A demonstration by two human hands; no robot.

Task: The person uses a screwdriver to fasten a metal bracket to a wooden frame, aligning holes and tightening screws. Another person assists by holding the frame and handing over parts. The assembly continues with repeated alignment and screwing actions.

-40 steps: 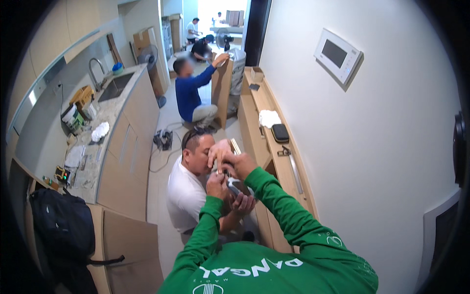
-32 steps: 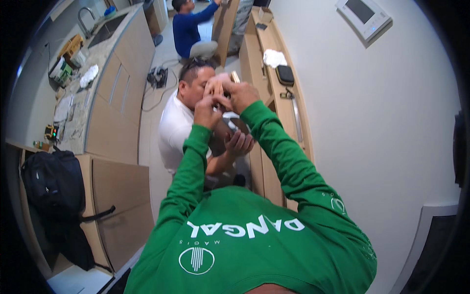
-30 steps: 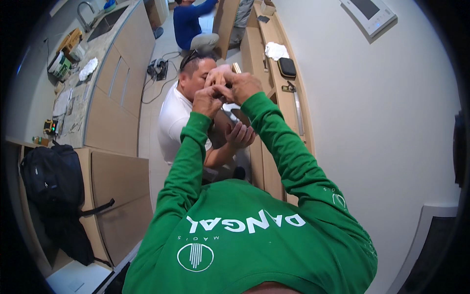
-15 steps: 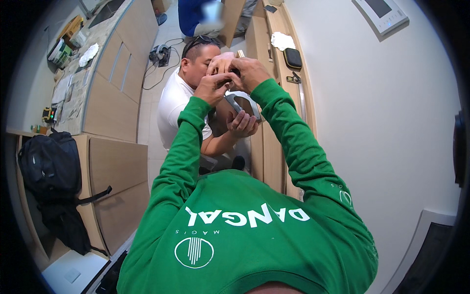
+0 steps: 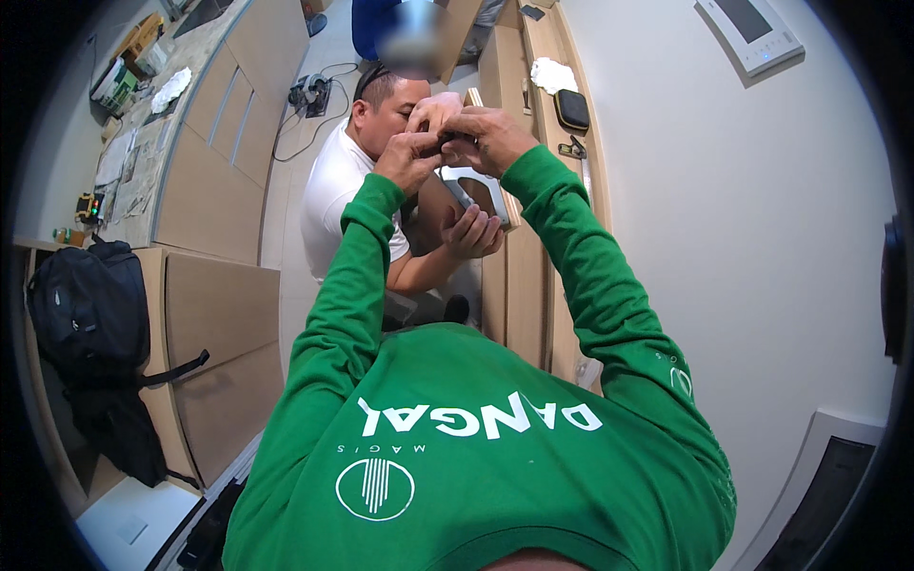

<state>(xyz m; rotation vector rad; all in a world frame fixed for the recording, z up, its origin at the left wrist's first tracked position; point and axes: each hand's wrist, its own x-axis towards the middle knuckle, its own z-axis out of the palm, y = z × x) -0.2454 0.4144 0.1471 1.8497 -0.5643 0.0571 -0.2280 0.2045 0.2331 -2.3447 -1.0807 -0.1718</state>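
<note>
Both my arms stretch forward at the top middle. My left hand [image 5: 409,162] has its fingers pinched together beside my right hand [image 5: 490,141], whose fingers are curled closed as well. Something small and dark lies between them, too hidden to name. A co-worker's hand [image 5: 434,112] reaches in right behind my fingers. Just below, the co-worker's other hand [image 5: 473,234] supports a pale grey piece [image 5: 500,195] with a rounded cut-out and a wood-coloured edge.
The co-worker in a white shirt [image 5: 328,205] crouches close ahead. On the right, a long wooden ledge [image 5: 595,176] carries a black case [image 5: 571,109] and a clamp [image 5: 573,147]. A corded power tool [image 5: 309,95] lies on the floor; a black backpack [image 5: 90,305] stands left.
My hands have shifted slightly, the right one a little to the right, still close together. The co-worker's head and the grey piece have moved only a little.
</note>
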